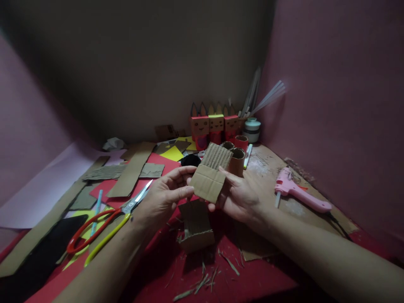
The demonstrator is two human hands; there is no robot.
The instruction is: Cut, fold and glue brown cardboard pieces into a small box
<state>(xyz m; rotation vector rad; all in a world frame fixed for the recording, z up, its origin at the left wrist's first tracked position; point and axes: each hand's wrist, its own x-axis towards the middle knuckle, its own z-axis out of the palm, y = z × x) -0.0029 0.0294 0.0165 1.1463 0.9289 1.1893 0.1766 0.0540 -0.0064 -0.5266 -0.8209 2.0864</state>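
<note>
Both my hands hold a small piece of brown corrugated cardboard above the table. My left hand pinches its left edge with thumb and fingers. From the right, my right hand supports it, fingers underneath. The upper part of the piece shows bare ribbed fluting; the lower part is smooth. Just below it another folded cardboard piece lies on the red paper.
Red-and-yellow scissors lie at the left among cardboard strips and coloured paper. A pink glue gun rests at the right. Cardboard tubes, small red paper figures and a white jar stand at the back. Cardboard shreds litter the front.
</note>
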